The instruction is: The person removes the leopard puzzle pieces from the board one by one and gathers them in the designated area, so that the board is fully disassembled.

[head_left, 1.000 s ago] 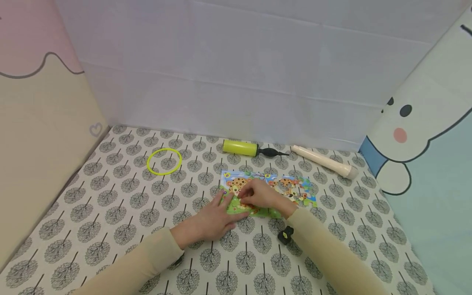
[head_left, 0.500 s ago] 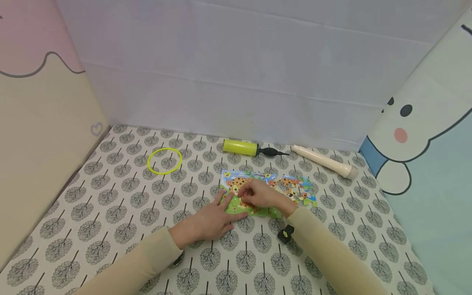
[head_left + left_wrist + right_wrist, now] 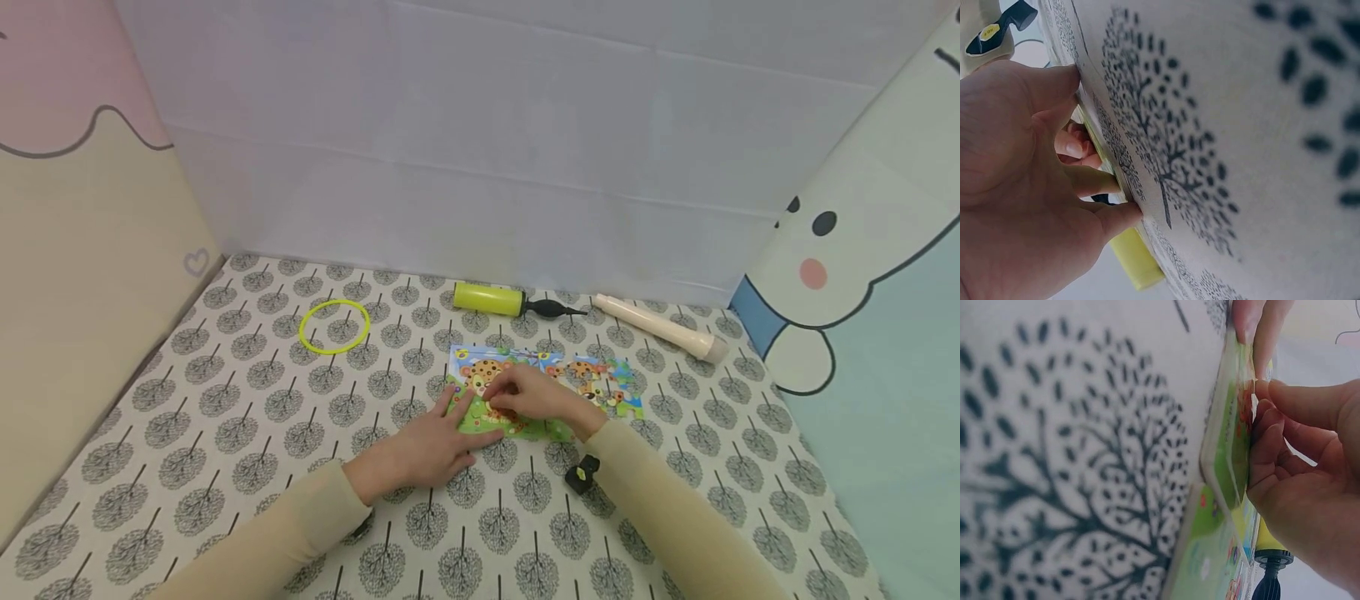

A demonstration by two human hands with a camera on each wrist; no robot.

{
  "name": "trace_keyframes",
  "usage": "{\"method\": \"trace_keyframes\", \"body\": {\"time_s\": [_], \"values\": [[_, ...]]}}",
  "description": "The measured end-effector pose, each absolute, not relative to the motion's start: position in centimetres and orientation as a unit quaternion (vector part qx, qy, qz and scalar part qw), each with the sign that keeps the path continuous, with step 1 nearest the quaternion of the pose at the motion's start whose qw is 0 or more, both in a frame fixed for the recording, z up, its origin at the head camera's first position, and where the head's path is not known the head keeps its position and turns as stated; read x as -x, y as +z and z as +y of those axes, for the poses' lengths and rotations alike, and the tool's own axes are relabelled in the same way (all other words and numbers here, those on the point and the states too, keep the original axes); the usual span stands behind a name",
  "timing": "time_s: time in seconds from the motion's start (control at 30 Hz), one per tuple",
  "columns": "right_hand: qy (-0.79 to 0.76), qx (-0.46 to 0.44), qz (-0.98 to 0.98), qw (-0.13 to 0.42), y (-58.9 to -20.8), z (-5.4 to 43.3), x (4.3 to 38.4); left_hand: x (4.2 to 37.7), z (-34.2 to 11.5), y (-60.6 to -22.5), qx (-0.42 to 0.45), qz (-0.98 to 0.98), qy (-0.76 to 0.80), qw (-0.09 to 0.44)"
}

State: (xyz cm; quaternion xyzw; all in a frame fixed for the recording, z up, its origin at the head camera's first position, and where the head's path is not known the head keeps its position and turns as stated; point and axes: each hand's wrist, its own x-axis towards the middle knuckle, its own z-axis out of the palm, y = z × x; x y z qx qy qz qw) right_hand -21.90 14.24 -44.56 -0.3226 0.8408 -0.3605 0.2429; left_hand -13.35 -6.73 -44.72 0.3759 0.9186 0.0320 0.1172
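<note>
A flat, colourful jigsaw puzzle with a spotted leopard cub on green and blue lies in the middle of the table. My left hand rests at its lower left side, fingers spread and fairly straight, tips on the puzzle and its edge. Above the puzzle, my right hand brings thumb and forefinger together in a pinch at a small puzzle piece, mostly hidden by the fingers. Joined to the right is a second section with cubs and a notched right edge; its near left part is behind the right hand.
A yellow hand pump with a black nozzle lies behind the puzzle. To its right is a pale tube-shaped stick. A yellow-green ring lies at the back left. The tree-patterned cloth meets a pale back wall.
Both hands keep nearly the same place over the puzzle. The right fingertips have shifted very slightly to the left from the first frame. The other objects stay where they were.
</note>
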Motion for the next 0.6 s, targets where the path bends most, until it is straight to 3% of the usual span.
{"method": "trace_keyframes", "body": {"time_s": [0.6], "values": [[-0.332,0.308,0.858,0.241,-44.56,13.75,21.89,13.22,-6.68,-44.55,-0.372,0.919,0.031,0.126]]}}
